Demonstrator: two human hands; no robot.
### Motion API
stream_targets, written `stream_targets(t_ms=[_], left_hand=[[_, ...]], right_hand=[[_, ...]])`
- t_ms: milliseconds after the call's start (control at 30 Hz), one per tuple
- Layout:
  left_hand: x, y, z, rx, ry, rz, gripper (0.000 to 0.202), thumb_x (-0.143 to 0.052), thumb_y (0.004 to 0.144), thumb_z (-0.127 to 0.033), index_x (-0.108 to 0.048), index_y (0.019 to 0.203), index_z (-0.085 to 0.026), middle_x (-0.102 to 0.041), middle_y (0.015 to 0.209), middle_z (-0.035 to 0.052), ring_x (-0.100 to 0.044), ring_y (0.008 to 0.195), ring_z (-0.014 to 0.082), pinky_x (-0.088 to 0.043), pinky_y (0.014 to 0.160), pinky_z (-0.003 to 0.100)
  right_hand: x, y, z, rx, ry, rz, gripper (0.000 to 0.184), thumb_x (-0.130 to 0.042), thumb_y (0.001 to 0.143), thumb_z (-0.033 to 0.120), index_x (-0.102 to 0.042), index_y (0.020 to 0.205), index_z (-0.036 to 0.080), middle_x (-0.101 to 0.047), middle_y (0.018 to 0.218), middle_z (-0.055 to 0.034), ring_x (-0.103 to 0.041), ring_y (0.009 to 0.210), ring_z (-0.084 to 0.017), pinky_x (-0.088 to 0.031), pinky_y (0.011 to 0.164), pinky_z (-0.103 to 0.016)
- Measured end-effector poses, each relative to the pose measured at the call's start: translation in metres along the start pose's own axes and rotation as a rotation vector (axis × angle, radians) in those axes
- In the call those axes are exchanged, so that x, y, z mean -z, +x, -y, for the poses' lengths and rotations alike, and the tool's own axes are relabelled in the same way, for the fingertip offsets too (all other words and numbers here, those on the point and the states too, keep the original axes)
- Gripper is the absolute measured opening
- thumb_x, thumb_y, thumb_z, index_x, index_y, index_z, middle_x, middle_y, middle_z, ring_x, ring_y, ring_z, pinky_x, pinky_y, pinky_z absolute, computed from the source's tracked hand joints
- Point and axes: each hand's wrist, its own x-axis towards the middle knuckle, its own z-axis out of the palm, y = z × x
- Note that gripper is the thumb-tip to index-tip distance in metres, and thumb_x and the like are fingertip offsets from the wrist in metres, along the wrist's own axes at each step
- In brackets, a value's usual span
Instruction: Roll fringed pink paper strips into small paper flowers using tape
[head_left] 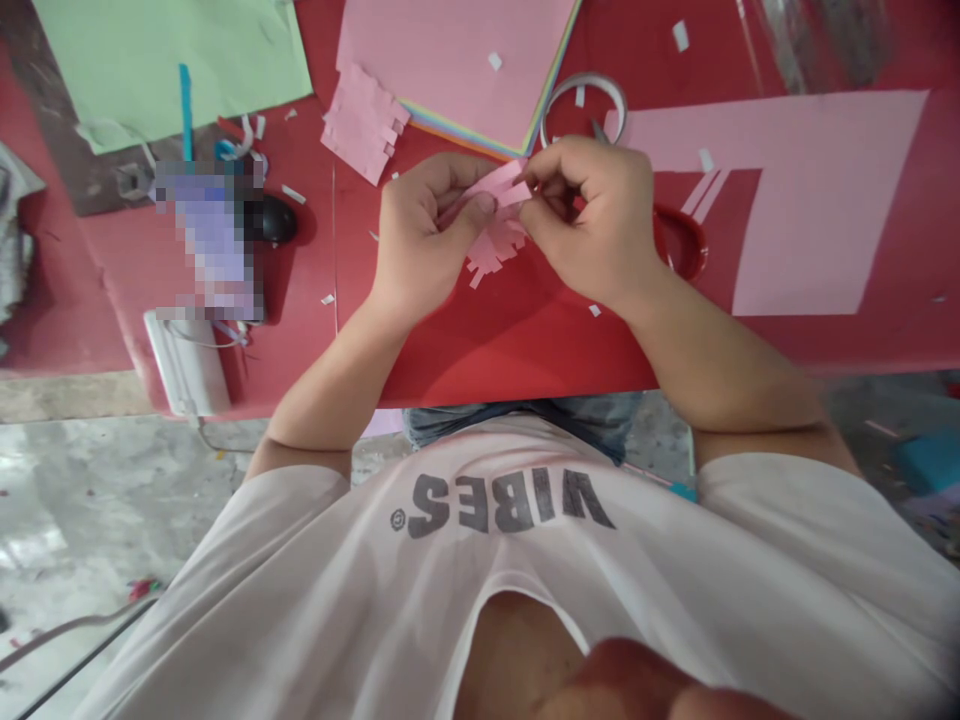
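Your left hand (420, 235) and right hand (592, 215) meet at frame centre, both pinched closed on a fringed pink paper strip (495, 245), its cut ends hanging just above the red tabletop (487, 340). Just behind your right hand lie red-handled scissors (682, 245) and a tape roll (585, 95); a paper stack (457, 60) sits upper centre. Bare tabletop runs from your wrists to the near edge, and a cut pink sheet (825, 200) fills the right.
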Motion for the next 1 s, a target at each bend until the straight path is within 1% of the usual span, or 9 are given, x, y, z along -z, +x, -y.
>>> stream_targets(t_ms=[100, 200, 267, 367, 467, 600, 700, 800, 1000], left_hand=[[0.001, 0.001, 0.006, 0.018, -0.014, -0.021, 0.025, -0.073, 0.092, -0.044, -0.077, 0.106, -0.024, -0.076, 0.092, 0.0033, -0.069, 0.075, 0.0165, -0.060, 0.073, 0.034], [0.004, 0.004, 0.021, 0.017, -0.072, -0.097, 0.026, -0.075, 0.087, -0.051, -0.076, 0.103, -0.030, -0.077, 0.089, 0.0021, -0.068, 0.071, 0.0177, -0.059, 0.066, 0.036], [0.007, 0.006, 0.032, 0.029, -0.134, -0.168, 0.029, -0.077, 0.082, -0.056, -0.075, 0.101, -0.035, -0.076, 0.084, -0.0012, -0.068, 0.076, 0.0194, -0.059, 0.065, 0.035], [0.012, 0.011, 0.048, 0.079, -0.240, -0.208, 0.031, -0.080, 0.079, -0.054, -0.072, 0.105, -0.038, -0.076, 0.085, -0.0032, -0.071, 0.093, 0.0223, -0.063, 0.077, 0.041], [0.019, 0.014, 0.060, 0.102, -0.309, -0.184, 0.036, -0.081, 0.078, -0.052, -0.071, 0.109, -0.037, -0.077, 0.093, -0.0029, -0.070, 0.105, 0.0242, -0.062, 0.092, 0.048], [0.024, 0.014, 0.069, 0.064, -0.355, -0.074, 0.038, -0.078, 0.084, -0.051, -0.067, 0.118, -0.036, -0.077, 0.098, -0.0040, -0.070, 0.107, 0.0224, -0.061, 0.097, 0.047], [0.023, 0.012, 0.071, 0.038, -0.336, -0.029, 0.036, -0.071, 0.091, -0.050, -0.063, 0.123, -0.036, -0.077, 0.095, -0.0038, -0.068, 0.110, 0.0217, -0.060, 0.097, 0.046], [0.022, 0.012, 0.071, 0.005, -0.312, -0.009, 0.036, -0.069, 0.093, -0.048, -0.061, 0.126, -0.033, -0.076, 0.095, -0.0034, -0.067, 0.113, 0.0222, -0.058, 0.100, 0.049], [0.018, 0.012, 0.064, -0.105, -0.240, 0.028, 0.031, -0.060, 0.099, -0.046, -0.058, 0.128, -0.036, -0.077, 0.105, -0.0040, -0.067, 0.116, 0.0240, -0.055, 0.101, 0.053]], right_hand=[[0.001, 0.004, 0.002, 0.040, 0.086, -0.100, 0.024, -0.057, 0.099, 0.053, -0.064, 0.093, 0.031, -0.064, 0.084, -0.0016, -0.057, 0.074, -0.018, -0.049, 0.070, -0.038], [0.001, 0.008, 0.004, -0.036, 0.160, -0.216, 0.024, -0.047, 0.102, 0.055, -0.061, 0.104, 0.036, -0.066, 0.105, -0.0032, -0.062, 0.088, -0.023, -0.054, 0.077, -0.041], [0.000, 0.009, 0.003, -0.069, 0.233, -0.260, 0.023, -0.044, 0.101, 0.057, -0.057, 0.110, 0.040, -0.064, 0.107, -0.0024, -0.063, 0.088, -0.024, -0.055, 0.072, -0.042], [-0.006, 0.006, 0.001, -0.034, 0.329, -0.209, 0.027, -0.058, 0.095, 0.060, -0.054, 0.112, 0.040, -0.063, 0.099, -0.0005, -0.063, 0.081, -0.022, -0.053, 0.066, -0.040], [-0.013, -0.001, -0.001, 0.008, 0.316, -0.170, 0.044, -0.065, 0.090, 0.068, -0.052, 0.114, 0.034, -0.062, 0.088, 0.0009, -0.063, 0.076, -0.018, -0.054, 0.067, -0.037], [-0.019, -0.005, -0.002, -0.016, 0.277, -0.175, 0.051, -0.059, 0.089, 0.077, -0.050, 0.113, 0.033, -0.063, 0.092, 0.0000, -0.065, 0.079, -0.018, -0.056, 0.068, -0.037], [-0.020, -0.004, -0.004, -0.052, 0.275, -0.157, 0.050, -0.063, 0.088, 0.074, -0.047, 0.113, 0.034, -0.064, 0.095, 0.0009, -0.065, 0.077, -0.016, -0.056, 0.064, -0.035], [-0.018, 0.000, -0.004, -0.072, 0.303, -0.135, 0.052, -0.068, 0.087, 0.070, -0.041, 0.115, 0.034, -0.064, 0.098, 0.0021, -0.065, 0.073, -0.014, -0.055, 0.061, -0.034], [-0.009, 0.002, 0.000, -0.100, 0.306, -0.099, 0.052, -0.072, 0.089, 0.061, -0.036, 0.120, 0.038, -0.065, 0.101, 0.0025, -0.066, 0.074, -0.016, -0.053, 0.062, -0.037]])
